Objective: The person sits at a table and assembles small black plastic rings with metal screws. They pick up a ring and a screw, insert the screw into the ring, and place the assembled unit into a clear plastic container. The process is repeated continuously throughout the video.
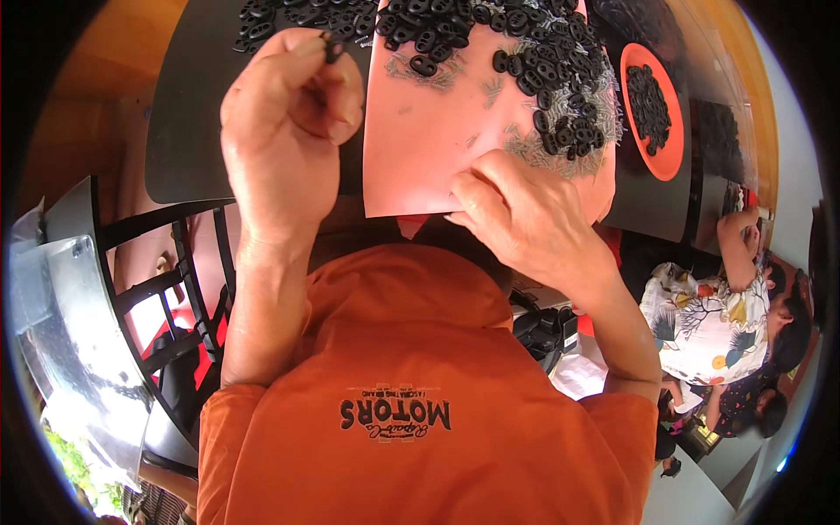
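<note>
My left hand (289, 131) is raised over the left side of the table, thumb and fingertips pinching a small black cord lock (332, 48). At the near edge of a pink sheet (420, 166) rests my right hand (525, 214), its fingers curled together. What those fingers hold, if anything, is hidden. Black two-hole oval cord lock parts (560, 79) lie heaped on the far and right parts of the sheet. Many tiny metal springs (547, 153) are scattered among and below them.
More black parts (306, 16) lie on the dark table (188, 131) at the far left. An orange oval tray (672, 157) with black pieces stands to the right. Other people sit at the right, one in a patterned white top (700, 324). A black metal frame (166, 289) stands at left.
</note>
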Demonstrator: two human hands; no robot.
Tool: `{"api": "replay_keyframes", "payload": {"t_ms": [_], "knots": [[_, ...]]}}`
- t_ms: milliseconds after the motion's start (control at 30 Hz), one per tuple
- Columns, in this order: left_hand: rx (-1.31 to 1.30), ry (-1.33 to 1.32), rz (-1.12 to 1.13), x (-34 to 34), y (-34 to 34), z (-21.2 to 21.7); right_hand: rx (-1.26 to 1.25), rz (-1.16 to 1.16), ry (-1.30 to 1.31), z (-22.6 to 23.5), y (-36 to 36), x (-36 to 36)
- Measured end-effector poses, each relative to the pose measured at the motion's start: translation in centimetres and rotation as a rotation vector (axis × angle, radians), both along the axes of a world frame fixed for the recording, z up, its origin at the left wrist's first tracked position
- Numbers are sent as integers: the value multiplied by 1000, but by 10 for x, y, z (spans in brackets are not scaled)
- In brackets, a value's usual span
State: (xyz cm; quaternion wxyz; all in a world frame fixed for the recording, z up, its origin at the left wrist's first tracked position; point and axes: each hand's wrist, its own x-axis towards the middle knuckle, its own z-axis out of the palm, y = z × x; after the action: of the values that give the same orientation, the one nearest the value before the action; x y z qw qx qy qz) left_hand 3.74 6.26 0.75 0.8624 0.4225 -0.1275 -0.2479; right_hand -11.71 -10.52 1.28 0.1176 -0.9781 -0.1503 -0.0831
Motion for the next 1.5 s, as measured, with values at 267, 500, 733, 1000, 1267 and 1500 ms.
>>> {"api": "replay_keyframes", "payload": {"t_ms": [267,500,733,1000,1267,1500], "knots": [[-141,-32,41,13,21,-3,57,70,-159,22,-16,9],[-135,-88,61,5,26,0,76,56,-16,10,-8,0],[-30,-86,137,-3,25,-6,195,-39,-79,18,-26,12],[340,-597,-155,-41,3,11,100,-98,-26,5,-51,59],[501,-932,-313,-46,-28,-13,-26,-228,60,16,-60,60],[489,-916,-320,-44,-28,-8,83,-188,4,17,-63,60]]}}
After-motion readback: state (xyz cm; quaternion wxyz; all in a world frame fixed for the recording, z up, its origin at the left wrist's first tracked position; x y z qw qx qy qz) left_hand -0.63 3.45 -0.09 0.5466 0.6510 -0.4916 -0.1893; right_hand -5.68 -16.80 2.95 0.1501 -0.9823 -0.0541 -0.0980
